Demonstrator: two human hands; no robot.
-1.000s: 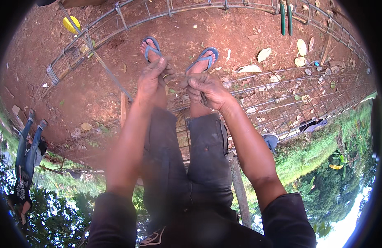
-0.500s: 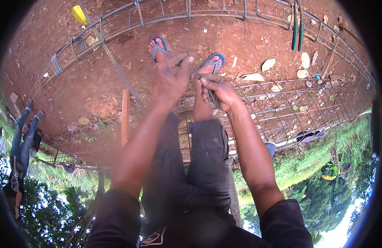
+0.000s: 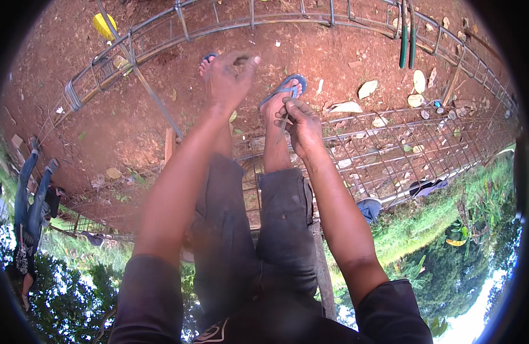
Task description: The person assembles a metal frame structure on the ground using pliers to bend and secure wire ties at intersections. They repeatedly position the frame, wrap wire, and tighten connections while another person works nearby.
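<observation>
My right hand [image 3: 303,123], in front of my right shin, is closed on a small bunch of thin tie wires [image 3: 282,128], whose ends hang below the fingers. To the left and a little farther out is my left hand [image 3: 229,80]. Its fingers curl round toward the thumb, with soil showing through the loop they form. Whether a thin wire sits at those fingertips cannot be made out. The two hands are apart, above reddish soil and my sandalled feet.
A long rebar cage [image 3: 253,24] arches across the far side. Green-handled pliers [image 3: 408,46] hang on it at the right. Rusty steel mesh [image 3: 390,140] lies close by on the right. A yellow object [image 3: 104,26] is at the far left; another person [image 3: 32,195] stands at the left edge.
My hands were close together at the wires and have separated. The left moved left and outward; the right stays near its place with the wires. My view shifted slightly.
</observation>
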